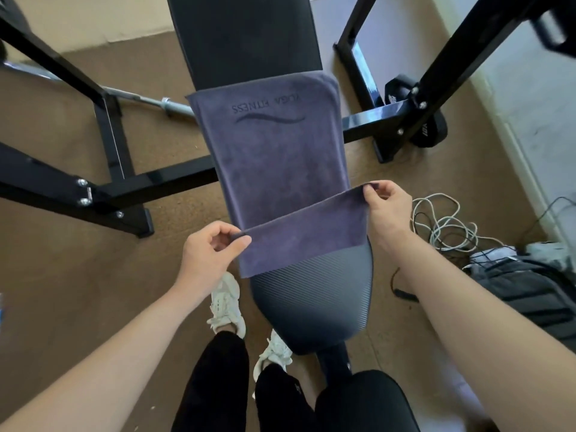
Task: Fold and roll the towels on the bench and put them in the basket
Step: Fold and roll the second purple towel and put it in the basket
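One dusty-purple microfibre towel point(274, 157) lies lengthwise on the padded weight bench point(314, 297). Its far end overlaps the black back pad point(246, 35), and its embossed lettering reads upside down to you. The near end is lifted off the grey ribbed seat, with its edge stretched straight between your hands.

Your left hand point(212, 254) pinches the near-left corner between thumb and curled fingers. Your right hand point(388, 207) pinches the near-right corner the same way, farther up the bench than the left.

The black steel rack frame point(118, 188) stands on both sides of the bench. A chrome barbell point(149, 102) lies on the brown carpet point(62, 260) at left. On the right are a coiled white cable point(442, 226) and a black dumbbell point(433, 129). Your white trainers point(226, 307) are just beside the seat.
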Demonstrator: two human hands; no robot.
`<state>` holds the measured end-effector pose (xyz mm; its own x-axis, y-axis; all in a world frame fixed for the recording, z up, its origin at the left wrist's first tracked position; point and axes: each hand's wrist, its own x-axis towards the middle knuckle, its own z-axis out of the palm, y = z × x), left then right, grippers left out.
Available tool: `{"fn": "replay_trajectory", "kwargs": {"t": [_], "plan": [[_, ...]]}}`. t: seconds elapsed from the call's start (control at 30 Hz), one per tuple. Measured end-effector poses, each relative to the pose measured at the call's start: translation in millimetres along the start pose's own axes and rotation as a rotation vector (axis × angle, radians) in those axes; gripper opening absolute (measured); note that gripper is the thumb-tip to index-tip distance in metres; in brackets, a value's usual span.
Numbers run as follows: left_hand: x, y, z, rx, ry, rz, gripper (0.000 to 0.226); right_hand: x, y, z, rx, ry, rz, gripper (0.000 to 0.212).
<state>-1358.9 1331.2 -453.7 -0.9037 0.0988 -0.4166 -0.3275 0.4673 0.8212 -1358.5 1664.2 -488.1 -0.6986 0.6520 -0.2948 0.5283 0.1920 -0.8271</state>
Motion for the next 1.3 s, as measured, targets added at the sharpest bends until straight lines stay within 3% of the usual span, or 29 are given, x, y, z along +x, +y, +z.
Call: {"fn": "replay_trajectory", "kwargs": {"t": [0.37, 0.8, 1.03, 1.13, 1.3], "plan": [[90.2, 50.1, -28.3, -0.233, 0.267, 0.037, 0.01, 70.9, -79.2, 43.5, 0.008, 0.012, -0.172, 0.012], [172.5, 84.9, -52.4, -0.14, 0.369, 0.095, 0.012, 126.2, -132.8, 77.8, -0.133, 0.037, -0.314, 0.009], [203.0, 87.2, -43.9, -0.167, 0.448, -0.011, 0.019, 137.6, -140.3, 90.1, -0.174, 0.037, -0.255, 0.01], [205.2, 76.8, -39.7, -0.216, 0.473, -0.103, 0.021, 137.9, -134.5, 91.6, -0.194, 0.002, -0.196, 0.024], [178.8, 37.3, -21.6, -0.353, 0.343, -0.273, 0.029, 116.9, -91.9, 79.9, -0.182, -0.021, -0.04, 0.037]]}}
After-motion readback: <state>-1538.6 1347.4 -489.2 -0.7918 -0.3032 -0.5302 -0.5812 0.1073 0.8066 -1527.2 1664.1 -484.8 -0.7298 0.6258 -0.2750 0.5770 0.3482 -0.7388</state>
